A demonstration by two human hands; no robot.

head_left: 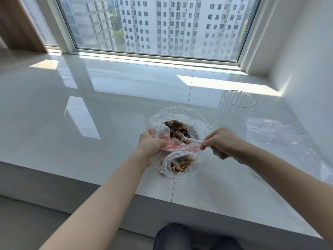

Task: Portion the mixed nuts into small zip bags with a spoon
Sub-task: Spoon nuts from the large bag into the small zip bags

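Note:
A large clear zip bag (191,116) lies open on the white sill, with mixed nuts (177,129) heaped inside. My left hand (151,144) grips the near edge of its mouth. My right hand (220,142) pinches the handle of a white plastic spoon (191,140), whose bowl sits in the nuts. Just nearer to me lies a small zip bag (180,166) with a red seal line, its mouth open and a small heap of nuts inside.
A tall ribbed clear glass (236,109) stands behind my right hand. Empty zip bags (273,130) lie to the right, near the wall. The glossy sill (72,114) stretches left and back to the window. Its front edge runs below my forearms.

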